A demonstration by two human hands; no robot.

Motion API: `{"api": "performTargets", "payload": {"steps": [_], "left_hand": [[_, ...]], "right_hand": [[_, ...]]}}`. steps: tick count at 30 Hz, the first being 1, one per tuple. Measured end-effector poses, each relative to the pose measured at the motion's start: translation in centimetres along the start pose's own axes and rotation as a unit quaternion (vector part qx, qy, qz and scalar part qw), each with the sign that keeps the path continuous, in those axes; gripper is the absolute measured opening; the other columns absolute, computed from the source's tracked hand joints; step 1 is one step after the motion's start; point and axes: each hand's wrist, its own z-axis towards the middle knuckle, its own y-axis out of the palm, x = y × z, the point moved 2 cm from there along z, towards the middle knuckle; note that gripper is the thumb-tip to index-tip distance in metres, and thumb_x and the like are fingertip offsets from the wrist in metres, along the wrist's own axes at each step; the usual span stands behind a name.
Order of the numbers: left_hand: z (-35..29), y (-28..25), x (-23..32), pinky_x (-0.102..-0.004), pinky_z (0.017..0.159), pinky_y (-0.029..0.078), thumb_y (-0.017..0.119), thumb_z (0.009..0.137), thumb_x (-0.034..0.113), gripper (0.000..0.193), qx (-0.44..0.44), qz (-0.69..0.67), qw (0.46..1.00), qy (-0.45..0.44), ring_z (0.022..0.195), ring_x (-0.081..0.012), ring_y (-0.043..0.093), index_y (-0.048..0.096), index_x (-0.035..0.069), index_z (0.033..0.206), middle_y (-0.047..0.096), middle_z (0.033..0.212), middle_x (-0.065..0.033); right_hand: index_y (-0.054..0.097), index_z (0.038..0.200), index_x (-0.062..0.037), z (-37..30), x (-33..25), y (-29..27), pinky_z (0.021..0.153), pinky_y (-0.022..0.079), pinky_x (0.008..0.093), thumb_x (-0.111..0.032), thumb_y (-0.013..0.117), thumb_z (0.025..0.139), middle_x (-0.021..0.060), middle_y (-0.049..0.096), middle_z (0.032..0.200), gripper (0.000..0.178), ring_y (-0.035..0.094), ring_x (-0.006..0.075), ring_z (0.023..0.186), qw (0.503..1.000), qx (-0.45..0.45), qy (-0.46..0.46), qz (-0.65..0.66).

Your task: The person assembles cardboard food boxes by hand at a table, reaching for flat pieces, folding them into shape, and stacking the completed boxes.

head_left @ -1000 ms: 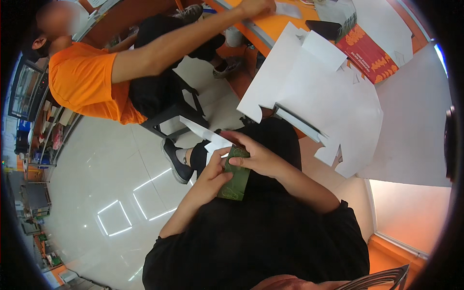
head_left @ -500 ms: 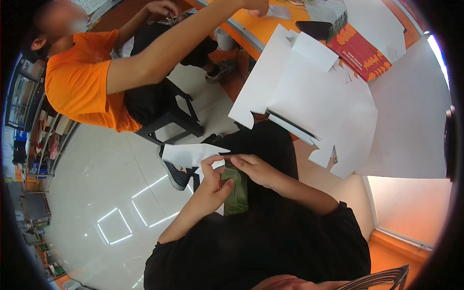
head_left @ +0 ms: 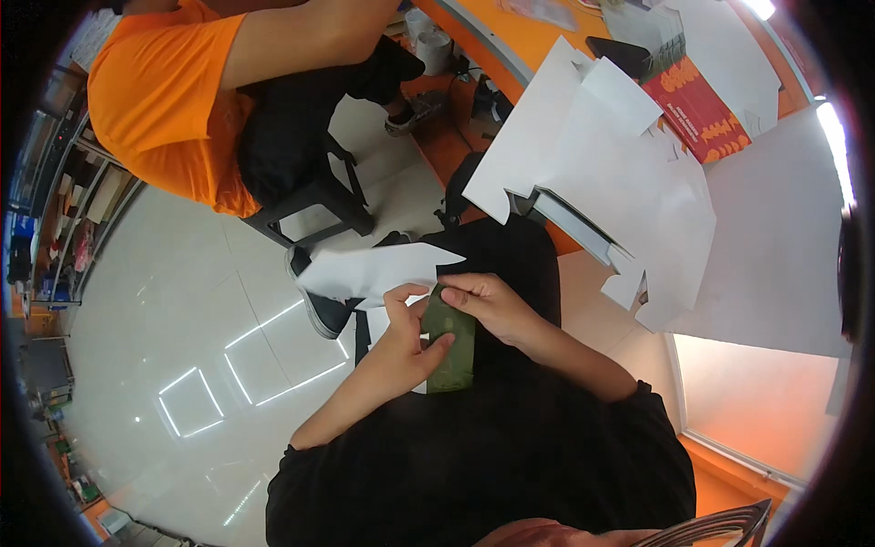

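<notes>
Over my lap I hold a cardboard box blank, its dark green printed panel [head_left: 449, 342] toward me and white card [head_left: 374, 270] reaching out beyond my fingers. My left hand [head_left: 402, 345] grips the green panel's left edge, with thumb on its face and index finger bent above. At the panel's top edge, my right hand [head_left: 480, 301] pinches it between thumb and fingers. Whether the white card and the green panel are one piece is partly hidden by my hands.
Large white cut card sheets [head_left: 602, 155] overhang the orange table [head_left: 538, 41] at the right. On it lie a red printed box [head_left: 697, 114] and a dark flat object [head_left: 620, 56]. A person in an orange shirt [head_left: 169, 100] sits on a black stool [head_left: 314, 205] at the far left.
The view has shifted slightly. The green panel has tilted and its face looks smoother, while the white card beyond my hands has swung up. Both hands keep their grip.
</notes>
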Motion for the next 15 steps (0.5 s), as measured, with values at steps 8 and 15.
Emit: {"api": "performTargets", "payload": {"steps": [8,15], "left_hand": [[0.1,-1.0,-3.1,-0.0245,0.071,0.049,0.056,0.086,-0.003,0.059,-0.062,-0.189,0.979,-0.042,0.094,-0.0157,0.056,0.01,0.008,0.122,0.05,0.116,-0.0201],[-1.1,-2.3,-0.4,-0.0331,0.086,0.042,0.064,0.083,0.007,0.063,-0.144,-0.205,0.968,-0.005,0.1,-0.0196,0.054,0.026,0.011,0.134,0.057,0.112,-0.0144]], "right_hand": [[0.057,0.104,-0.0149,-0.7,-4.2,0.1,0.094,0.039,0.04,-0.016,0.061,0.082,0.0185,0.044,0.12,0.022,0.047,0.0345,0.11,0.84,0.0,-0.28,-0.465],[0.053,0.095,-0.0066,-1.1,-4.5,-1.4,0.08,0.041,0.0369,-0.024,0.064,0.082,0.0091,0.055,0.092,0.025,0.05,0.0252,0.093,0.893,-0.011,-0.157,-0.423]]}}
